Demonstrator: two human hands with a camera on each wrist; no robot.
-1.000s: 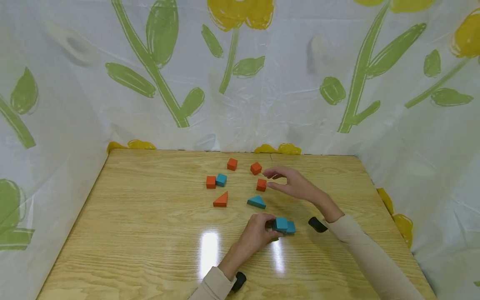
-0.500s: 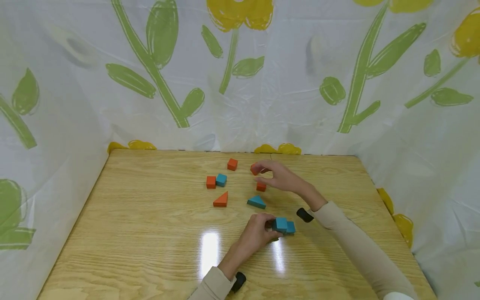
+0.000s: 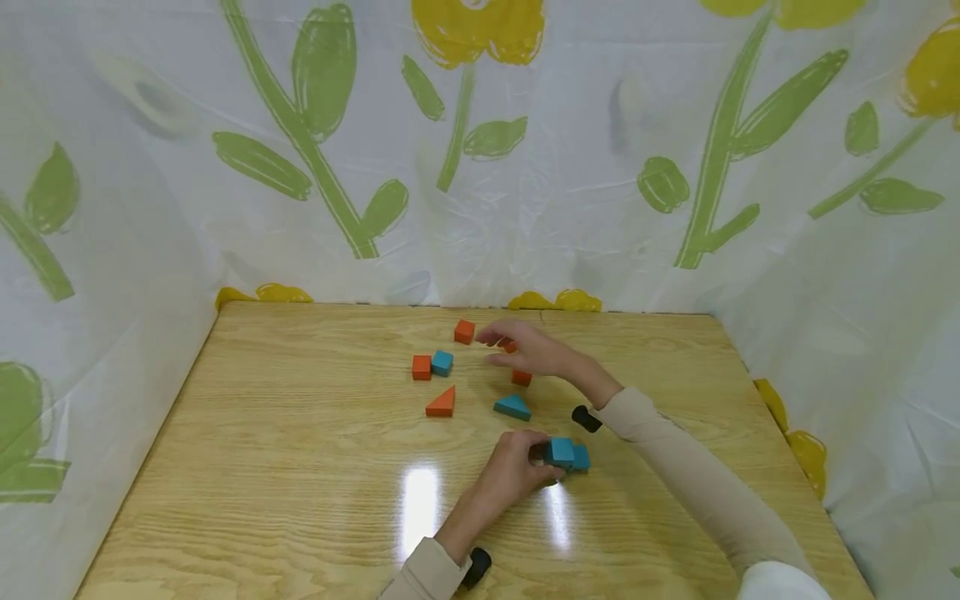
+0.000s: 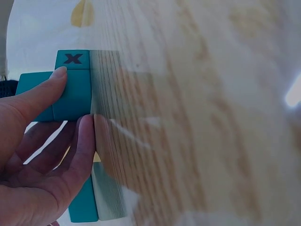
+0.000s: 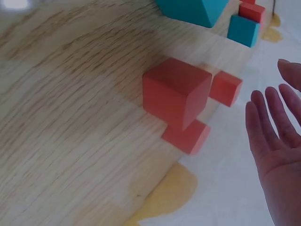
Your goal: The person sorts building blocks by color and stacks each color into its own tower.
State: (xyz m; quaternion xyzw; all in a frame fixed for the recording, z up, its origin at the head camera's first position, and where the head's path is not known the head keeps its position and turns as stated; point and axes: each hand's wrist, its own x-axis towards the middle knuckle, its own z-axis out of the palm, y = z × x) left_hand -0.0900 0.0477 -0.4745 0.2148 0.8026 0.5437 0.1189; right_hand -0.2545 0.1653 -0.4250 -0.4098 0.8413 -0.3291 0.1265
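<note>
My left hand [image 3: 510, 475] grips a small stack of blue cubes [image 3: 561, 451] low on the table, thumb on one side and fingers on the other. In the left wrist view, a cube marked with an X [image 4: 73, 59] sits against that stack. My right hand [image 3: 531, 348] hovers over the far blocks with nothing in its fingers. Beneath it, two red cubes [image 3: 522, 377] are partly hidden. Past its fingertips stands another red cube [image 3: 464, 332]. In the right wrist view, the spread fingers [image 5: 275, 113] are apart from the nearest red cube [image 5: 176, 92].
A red cube [image 3: 422, 367] and a blue cube [image 3: 442, 362] stand side by side left of the right hand. Closer in lie a red triangular block [image 3: 441, 402] and a blue triangular block [image 3: 513, 407]. Flower-printed sheeting [image 3: 570, 208] encloses the wooden table [image 3: 300, 467].
My right hand has moved left over the red cubes, from beside them to near the far-left red cube. The left hand keeps its grip on the blue cubes in the same place.
</note>
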